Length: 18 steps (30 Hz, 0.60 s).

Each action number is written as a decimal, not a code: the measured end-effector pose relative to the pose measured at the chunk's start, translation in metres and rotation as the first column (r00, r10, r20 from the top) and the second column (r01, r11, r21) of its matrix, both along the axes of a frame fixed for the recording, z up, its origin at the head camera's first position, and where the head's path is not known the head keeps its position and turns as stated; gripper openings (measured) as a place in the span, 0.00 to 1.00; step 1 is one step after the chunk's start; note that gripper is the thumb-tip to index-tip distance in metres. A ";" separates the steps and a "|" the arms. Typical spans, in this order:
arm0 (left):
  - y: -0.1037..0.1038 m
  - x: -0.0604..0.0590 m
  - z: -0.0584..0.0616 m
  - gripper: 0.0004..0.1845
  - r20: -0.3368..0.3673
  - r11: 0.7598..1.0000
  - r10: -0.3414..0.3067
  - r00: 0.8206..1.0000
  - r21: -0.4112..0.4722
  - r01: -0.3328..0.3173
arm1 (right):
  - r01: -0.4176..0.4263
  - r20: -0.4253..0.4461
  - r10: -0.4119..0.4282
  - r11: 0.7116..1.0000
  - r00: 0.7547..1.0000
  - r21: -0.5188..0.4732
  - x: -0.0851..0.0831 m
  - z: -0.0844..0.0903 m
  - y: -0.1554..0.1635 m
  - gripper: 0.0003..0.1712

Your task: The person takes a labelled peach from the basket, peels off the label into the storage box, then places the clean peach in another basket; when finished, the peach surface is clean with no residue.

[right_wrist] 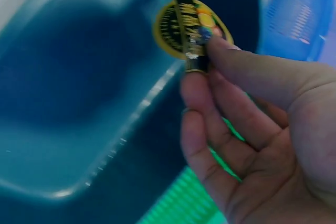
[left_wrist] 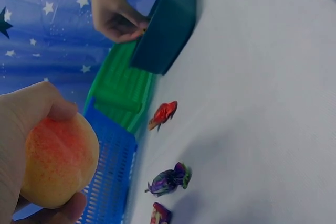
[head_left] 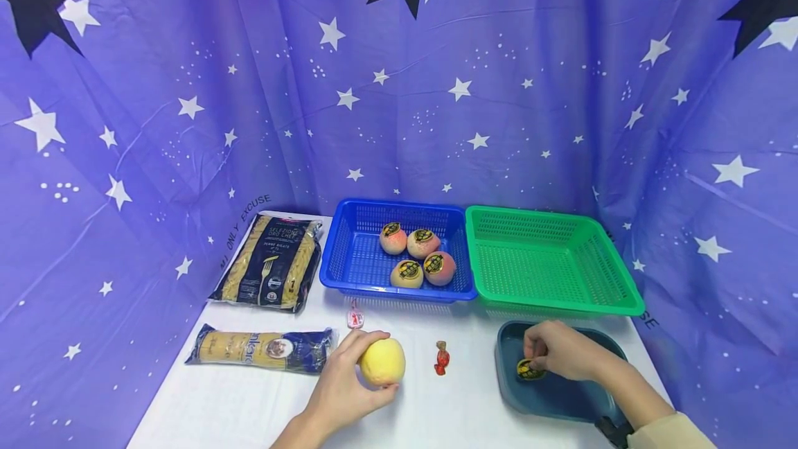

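Note:
My left hand [head_left: 339,386] grips a yellow-orange peach [head_left: 382,361] on the white table; the left wrist view shows the peach [left_wrist: 59,160] close up, with fingers curled round it. My right hand [head_left: 557,350] pinches a round yellow-and-black sticker [head_left: 528,369] inside the dark teal tray [head_left: 548,400]. In the right wrist view the sticker [right_wrist: 190,26] is folded between my fingertips [right_wrist: 220,51] over the tray [right_wrist: 79,103]. Several peaches with stickers [head_left: 418,255] lie in the blue basket [head_left: 349,255].
An empty green basket [head_left: 548,262] stands right of the blue one. Two pasta packs [head_left: 271,262] [head_left: 264,350] lie at the left. A red wrapped candy [head_left: 441,357] and a small red-white packet [head_left: 355,316] lie mid-table. Star-print cloth surrounds the table.

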State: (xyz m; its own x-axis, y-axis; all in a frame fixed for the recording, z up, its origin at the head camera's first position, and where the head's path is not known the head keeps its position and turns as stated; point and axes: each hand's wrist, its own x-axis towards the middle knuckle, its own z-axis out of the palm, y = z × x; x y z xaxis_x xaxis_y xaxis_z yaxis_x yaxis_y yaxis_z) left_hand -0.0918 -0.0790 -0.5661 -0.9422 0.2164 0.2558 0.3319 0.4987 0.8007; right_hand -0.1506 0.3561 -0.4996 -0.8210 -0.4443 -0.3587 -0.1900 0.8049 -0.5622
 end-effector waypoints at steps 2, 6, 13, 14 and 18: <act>0.000 0.000 0.001 0.45 -0.006 1.000 -0.001 1.000 0.002 0.001 | -0.006 -0.003 0.006 1.000 1.000 0.002 -0.001 -0.006 -0.001 0.09; 0.001 0.002 0.002 0.45 -0.017 1.000 -0.007 1.000 0.009 0.007 | -0.002 -0.014 0.002 0.999 1.000 0.032 -0.001 -0.015 -0.001 0.10; 0.002 0.003 0.003 0.44 -0.016 1.000 -0.008 1.000 0.018 0.008 | 0.042 -0.059 -0.034 0.990 0.998 0.132 0.002 -0.020 -0.003 0.09; 0.002 0.003 0.003 0.44 -0.015 1.000 -0.009 1.000 0.018 0.009 | 0.049 -0.065 -0.039 0.987 0.997 0.154 0.003 -0.020 -0.003 0.08; 0.003 0.003 0.004 0.45 -0.017 1.000 -0.010 1.000 0.018 0.011 | 0.078 -0.072 -0.063 0.971 0.995 0.224 0.005 -0.020 -0.004 0.12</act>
